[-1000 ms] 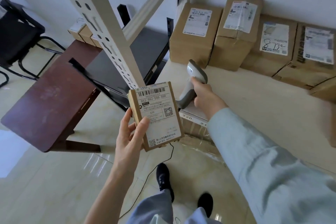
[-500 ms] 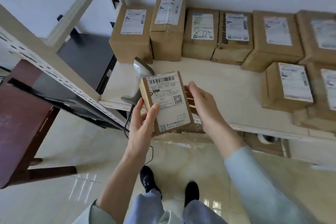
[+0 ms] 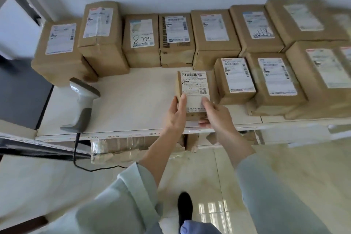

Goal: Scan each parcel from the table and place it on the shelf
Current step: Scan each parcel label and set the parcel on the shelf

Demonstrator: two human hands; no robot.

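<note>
A small brown parcel [image 3: 193, 85] with a white barcode label is over the cream shelf board [image 3: 133, 100], just left of the front row of boxes. My left hand [image 3: 175, 115] grips its left edge and my right hand [image 3: 214, 114] grips its lower right corner. Whether its bottom touches the board is hidden by my hands. The grey handheld scanner [image 3: 82, 100] lies on the shelf at the left, held by nobody, its black cable [image 3: 76, 150] hanging over the front edge.
Several labelled cardboard boxes [image 3: 140, 40] line the back of the shelf against the wall, with more boxes [image 3: 235, 80] in a front row at the right. Plastic-wrapped cartons [image 3: 121, 148] sit on the level below. A dark table edge [image 3: 22, 146] lies at the left. The floor is glossy tile.
My right hand set the scanner down on the shelf and joined the left on the parcel. Both hands carried the parcel right and forward over the shelf, beside the front-row boxes.
</note>
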